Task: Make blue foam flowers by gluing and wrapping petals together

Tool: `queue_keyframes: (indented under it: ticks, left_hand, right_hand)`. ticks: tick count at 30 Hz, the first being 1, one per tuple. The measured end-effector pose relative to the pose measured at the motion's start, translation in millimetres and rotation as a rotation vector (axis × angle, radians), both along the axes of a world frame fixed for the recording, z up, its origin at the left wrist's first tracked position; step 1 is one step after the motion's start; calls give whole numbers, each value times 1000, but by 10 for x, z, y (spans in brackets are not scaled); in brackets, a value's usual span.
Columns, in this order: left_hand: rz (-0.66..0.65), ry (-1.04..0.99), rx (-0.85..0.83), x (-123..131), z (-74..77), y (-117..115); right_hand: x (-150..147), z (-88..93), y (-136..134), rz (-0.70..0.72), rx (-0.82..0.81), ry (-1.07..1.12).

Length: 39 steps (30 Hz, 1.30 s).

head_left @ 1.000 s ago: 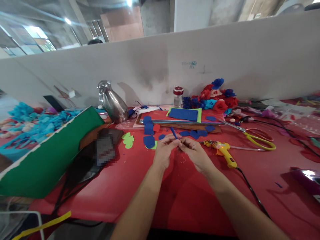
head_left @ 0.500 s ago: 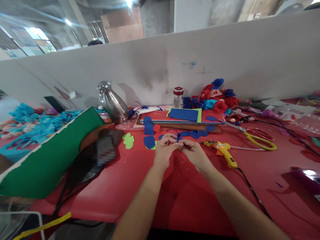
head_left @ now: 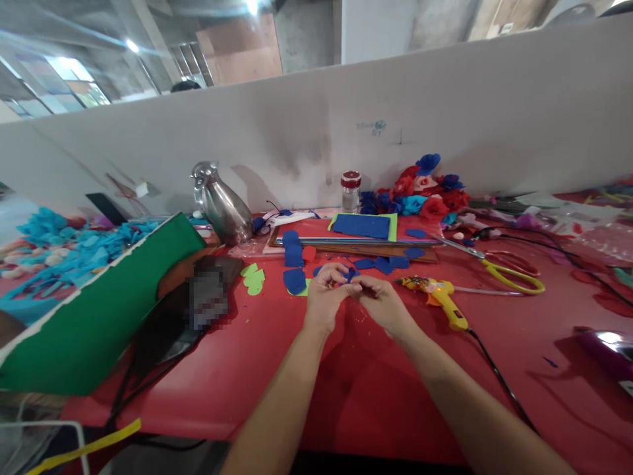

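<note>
left hand [head_left: 324,300]: fingers pinched on blue foam piece [head_left: 351,273]
right hand [head_left: 384,305]: pinched on same piece, fingertips meeting left hand
blue foam piece: between both hands' fingertips, over red table [head_left: 297,369]
glue gun [head_left: 438,295]: just right of hands

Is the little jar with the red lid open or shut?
Shut. The red lid sits on top of the little jar, which stands upright by the white wall.
</note>
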<state>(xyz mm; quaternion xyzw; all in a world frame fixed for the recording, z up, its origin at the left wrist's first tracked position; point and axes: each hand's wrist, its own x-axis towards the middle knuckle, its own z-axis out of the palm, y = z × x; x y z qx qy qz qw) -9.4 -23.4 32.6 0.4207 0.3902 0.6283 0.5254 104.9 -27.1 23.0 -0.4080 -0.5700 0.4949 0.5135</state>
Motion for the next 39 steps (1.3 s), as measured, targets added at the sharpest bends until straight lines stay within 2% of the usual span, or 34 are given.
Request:
queue_keyframes:
  ticks: [3, 7, 11, 18, 26, 35, 39]
  left_hand:
    - [3, -12, 14, 10, -3, 0]
    - [-73, -15, -2, -11, -10, 10]
    - [-137, -11, -24, -64, -2, 25]
    - [-68, -17, -36, -87, -2, 47]
    - [-61, 7, -76, -76, -35, 41]
    - [-157, 22, -34, -88, 17, 32]
    - [-125, 13, -53, -96, 18, 39]
  right_hand:
    - [1, -26, -2, -19, -3, -12]
    - [9, -52, 2, -14, -29, 5]
    - [28, -45, 20, -48, 15, -65]
    - [7, -23, 8, -48, 47, -100]
    - [25, -52, 6, -69, 89, -157]
    - [16, -104, 43, -44, 35, -99]
    - [5, -86, 28, -34, 40, -87]
